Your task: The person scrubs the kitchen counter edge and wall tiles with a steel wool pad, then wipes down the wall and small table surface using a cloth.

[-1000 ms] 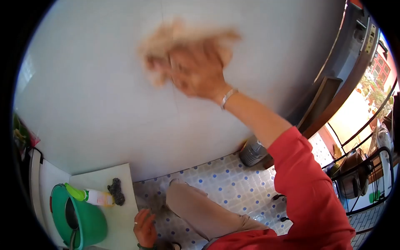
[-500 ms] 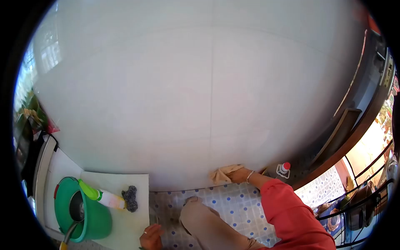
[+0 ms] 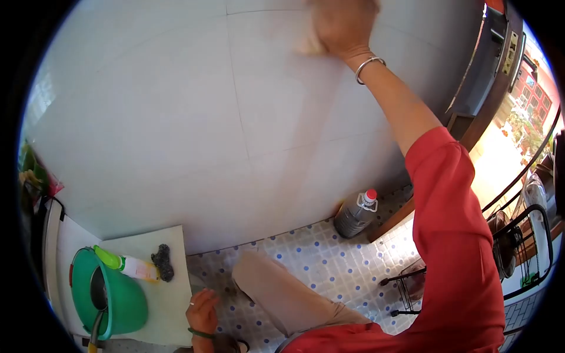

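My right hand (image 3: pixel 346 26) is high on the pale tiled wall (image 3: pixel 176 106), at the top edge of the view. It is closed on a beige cloth (image 3: pixel 312 45), which is blurred and partly hidden behind the fingers. A silver bangle circles that wrist, below which comes a red sleeve. Low in the view, my left hand (image 3: pixel 203 310) hangs beside the edge of a white counter (image 3: pixel 168 306). Its fingers are loosely bent and slightly blurred, and nothing shows in them.
On the counter stand a green bucket (image 3: pixel 130 309) with a long-handled pan (image 3: pixel 99 288) in it, a spray bottle (image 3: pixel 138 267) lying over, and a dark scouring pad (image 3: pixel 163 263). A large red-capped bottle (image 3: pixel 355 215) stands on the dotted floor. At right are a doorway and a black rack (image 3: pixel 529 250).
My right hand has swept up the wall with the cloth, from near the floor to the top of the view. The camera view has shifted, showing more of the floor and the red-capped bottle.
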The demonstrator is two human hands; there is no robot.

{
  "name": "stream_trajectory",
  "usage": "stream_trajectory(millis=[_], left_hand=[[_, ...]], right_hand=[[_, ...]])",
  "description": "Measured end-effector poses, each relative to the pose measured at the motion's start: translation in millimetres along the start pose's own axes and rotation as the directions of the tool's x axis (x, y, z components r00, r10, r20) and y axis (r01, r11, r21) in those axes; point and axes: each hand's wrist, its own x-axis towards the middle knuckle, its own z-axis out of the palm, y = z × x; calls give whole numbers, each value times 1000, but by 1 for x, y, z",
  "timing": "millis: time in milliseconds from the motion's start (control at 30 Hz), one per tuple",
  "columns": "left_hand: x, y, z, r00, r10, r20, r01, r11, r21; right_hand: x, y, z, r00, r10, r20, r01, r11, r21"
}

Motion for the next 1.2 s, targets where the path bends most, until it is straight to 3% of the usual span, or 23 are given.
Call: stream_trajectory(millis=[67, 100, 167, 200, 300, 367, 433, 567, 700, 800, 867, 900, 933, 967, 1000, 1033, 1067, 1133, 1167, 1200], left_hand=[[-1, -1, 0, 1000, -16, -15, 16, 1000, 12], [-2, 0, 0, 1000, -20, -19, 21, 1000, 11], [-1, 2, -1, 999, -44, -23, 44, 999, -25], [-1, 4, -2, 998, -49, -25, 48, 999, -25], [-2, 5, -1, 999, -43, -23, 43, 999, -4], [-5, -1, 2, 999, 15, -34, -15, 1000, -10], [-4, -3, 3, 1000, 12, -22, -12, 1000, -11], [0, 4, 2, 999, -27, 31, 29, 999, -42], [-1, -11, 7, 996, 24, 80, -18, 997, -72], [4, -15, 12, 987, -29, 160, 40, 997, -65], [12, -12, 15, 994, -25, 108, 31, 998, -53], [14, -12, 15, 992, -50, 113, 55, 997, -46], [16, -13, 16, 991, -49, 128, 58, 996, -70], [18, -13, 16, 989, -53, 141, 66, 994, -92], [20, -12, 17, 986, -88, 142, 100, 992, -78], [23, -11, 18, 990, -74, 119, 84, 993, -80], [26, -11, 18, 994, -59, 96, 67, 995, -80], [27, -10, 14, 987, -108, 115, 115, 992, -56], [26, -10, 13, 983, -121, 138, 131, 989, -68], [26, -10, 13, 978, -129, 161, 144, 986, -82]], right_hand=[[-7, -6, 4, 981, 113, -155, -102, 992, 77], [-20, -12, 8, 982, 110, -156, -98, 992, 82], [-72, -30, 20, 920, 265, -289, -278, 960, -5], [-102, -46, 12, 922, 359, -145, -353, 933, 63], [-215, -115, 10, 809, 587, -26, -588, 809, -18], [-279, -164, 0, 671, 727, 144, -727, 684, -64], [-313, -206, 2, 445, 885, 137, -888, 456, -58], [-346, -239, 13, 299, 953, 51, -948, 303, -97], [-372, -237, 10, 326, 940, 97, -927, 338, -164], [-403, -232, -7, 307, 926, 220, -943, 327, -58], [-449, -223, -14, 214, 946, 242, -927, 275, -254], [-483, -215, -15, 207, 942, 266, -927, 275, -254], [-526, -204, -14, -124, 965, 229, -992, -124, -14], [-557, -194, -19, -302, 896, 326, -895, -384, 226], [-587, -184, -25, -466, 785, 408, -675, -614, 409], [-612, -173, -28, -541, 703, 461, -530, -711, 463], [-637, -161, -31, -545, 685, 484, -499, -729, 468], [-699, -142, -37, -400, 807, 435, -740, -564, 367], [-705, -147, -33, -265, 898, 352, -920, -345, 186], [-711, -152, -28, -121, 958, 259, -993, -113, -47]])
